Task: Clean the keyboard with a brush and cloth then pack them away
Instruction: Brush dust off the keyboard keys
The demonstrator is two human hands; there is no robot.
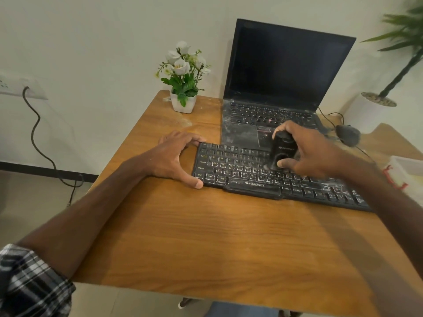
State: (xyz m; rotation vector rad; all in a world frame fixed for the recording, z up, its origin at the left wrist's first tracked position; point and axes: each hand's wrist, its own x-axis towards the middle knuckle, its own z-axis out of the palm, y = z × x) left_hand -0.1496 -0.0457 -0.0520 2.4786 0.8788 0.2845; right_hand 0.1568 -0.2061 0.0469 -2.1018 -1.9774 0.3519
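Note:
A black keyboard (pixel 247 177) speckled with white dust lies across the wooden table (pixel 206 236). My left hand (pixel 176 154) clamps the keyboard's left end, thumb at the near corner and fingers at the far corner. My right hand (pixel 313 152) grips a black block-shaped brush (pixel 282 148) held upright, its lower end pressed on the keys near the keyboard's middle. No cloth is visible.
An open dusty laptop (pixel 281 88) stands just behind the keyboard. A white pot of flowers (pixel 183 83) sits at the table's back left. A black mouse (pixel 348 135) with cable lies to the right. A white container (pixel 407 170) with a red mark is at the right edge.

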